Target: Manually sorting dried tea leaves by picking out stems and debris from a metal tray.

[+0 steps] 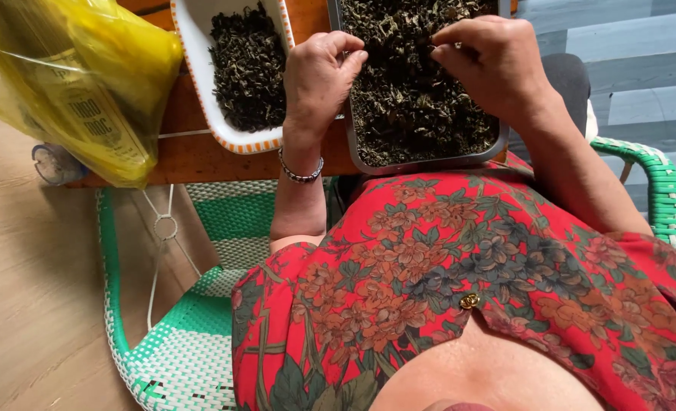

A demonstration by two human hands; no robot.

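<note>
Head view, read from left to right. At far left a yellow plastic bag (pixel 79 84) lies on the corner of a wooden table (pixel 193 156), with a small clear lid-like object (pixel 52 164) just below it at the table edge. Next comes a white rectangular dish with an orange-striped rim (pixel 201 91), holding a heap of dark dried tea leaves (pixel 248 68). The left hand (pixel 319 80) rests at the left rim of a metal tray (pixel 429 164), between dish and tray; its fingers are curled inward, fingertips at the edge of the leaves, and whether they pinch anything cannot be told. A beaded bracelet (pixel 300 173) circles that wrist. The tray is filled with loose dried leaves (pixel 414 106) and sits at the table edge just in front of the person's body. The right hand (pixel 490 65) hovers over the upper part of the tray, thumb and fingers drawn narrowly together on a small pinch of leaves. Below, a red floral garment (pixel 444 281) fills the foreground. A green-and-white woven chair (pixel 178 358) supports the person, its green armrest (pixel 657 183) at far right.
</note>
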